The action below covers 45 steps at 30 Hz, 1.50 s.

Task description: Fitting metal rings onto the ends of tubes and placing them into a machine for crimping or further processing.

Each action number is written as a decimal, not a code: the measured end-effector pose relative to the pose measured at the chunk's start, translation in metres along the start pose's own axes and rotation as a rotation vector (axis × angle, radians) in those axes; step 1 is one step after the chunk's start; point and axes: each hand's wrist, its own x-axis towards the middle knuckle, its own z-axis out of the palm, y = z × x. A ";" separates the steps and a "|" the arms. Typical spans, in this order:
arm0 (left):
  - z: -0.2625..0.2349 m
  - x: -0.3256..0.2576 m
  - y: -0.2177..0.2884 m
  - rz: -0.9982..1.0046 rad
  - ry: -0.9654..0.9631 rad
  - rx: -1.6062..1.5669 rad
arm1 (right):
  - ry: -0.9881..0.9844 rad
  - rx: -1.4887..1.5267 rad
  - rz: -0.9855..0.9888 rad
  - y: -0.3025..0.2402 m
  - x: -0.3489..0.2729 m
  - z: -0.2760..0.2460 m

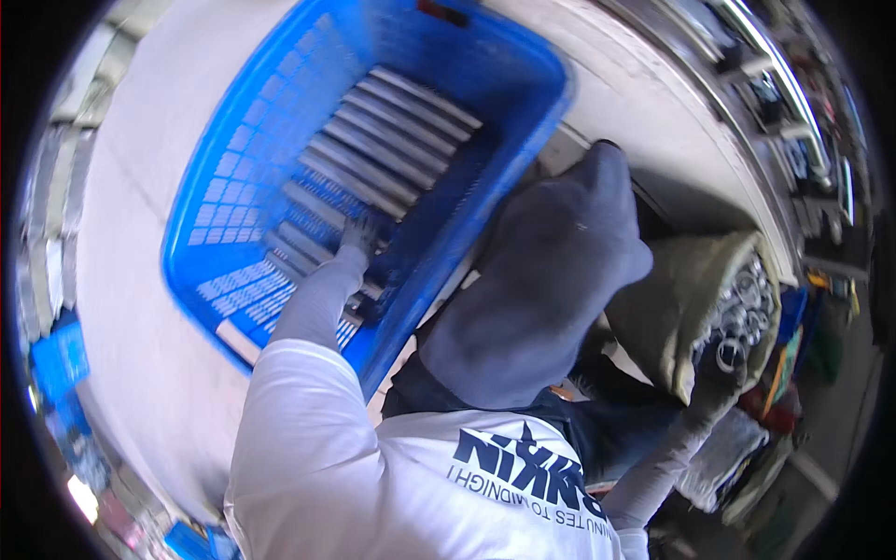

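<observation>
The blue plastic basket stood tilted across the left and far side of the scene, its slatted walls likely to flex a little but bear a load, with the rim the natural place to grip it. To the right, the olive sack looked soft and apt to slump, best steadied by its folded mouth. Inside the basket the grey bars lay roughly parallel; they appeared stiff, fairly weighty and perhaps slick, best taken around the middle or by a free end. The left hand, gloved, reached in among the nearer bars, though one could not tell whether its fingers had closed on one. The right hand was at the near edge of the sack's mouth, its grip likewise unclear. Shiny rings filled that mouth, small, hard and probably easy to hook with a finger, but liable to catch on one another. Around these, a pale surface spread to the left, and a bulging grey cloth sat between basket and sack, obstructing the direct way across.
</observation>
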 end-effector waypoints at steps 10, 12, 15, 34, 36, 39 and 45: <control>-0.029 -0.009 0.027 0.290 0.191 -0.501 | 0.317 -0.072 -0.211 -0.027 -0.002 0.004; -0.064 -0.007 0.017 0.221 0.214 -0.655 | 0.242 1.366 0.630 -0.059 0.001 0.017; -0.115 0.001 0.001 0.210 0.397 -0.708 | -0.069 1.731 0.657 -0.040 0.000 0.023; -0.480 -0.175 0.265 0.961 0.749 -0.140 | -0.020 1.163 0.384 -0.036 -0.031 0.065; -0.471 -0.169 0.276 0.946 0.670 -0.109 | 0.011 0.964 0.228 -0.048 -0.035 0.068; -0.465 -0.166 0.284 0.891 0.611 -0.058 | 0.112 0.610 -0.053 -0.056 -0.031 0.057; -0.467 -0.167 0.290 0.905 0.629 -0.024 | 0.160 0.690 -0.062 -0.056 -0.029 0.055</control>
